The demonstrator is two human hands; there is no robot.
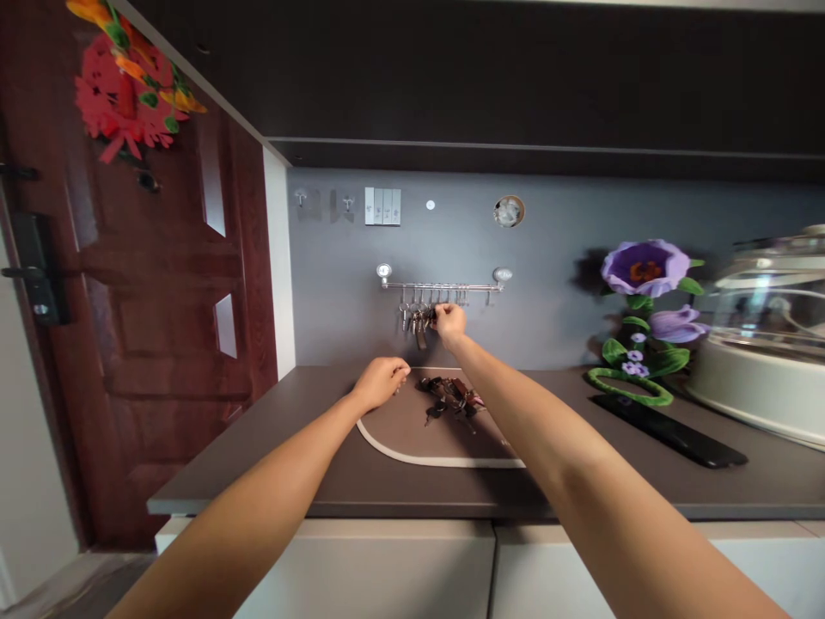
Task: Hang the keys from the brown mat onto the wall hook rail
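My right hand reaches to the hook rail on the grey wall, its fingers pinched on a bunch of keys at one of the hooks. The fingers partly hide that bunch. Just left of them, several other keys hang from the hooks. My left hand is low over the left edge of the mat, fingers curled together, with nothing visible in them. Beside it on the brown mat lies a dark heap of keys. My right forearm covers part of the mat's right side.
A brown door is at the left. On the counter, a purple flower ornament, a long black object and a white appliance with a clear cover stand or lie to the right. A dark cabinet overhangs the counter.
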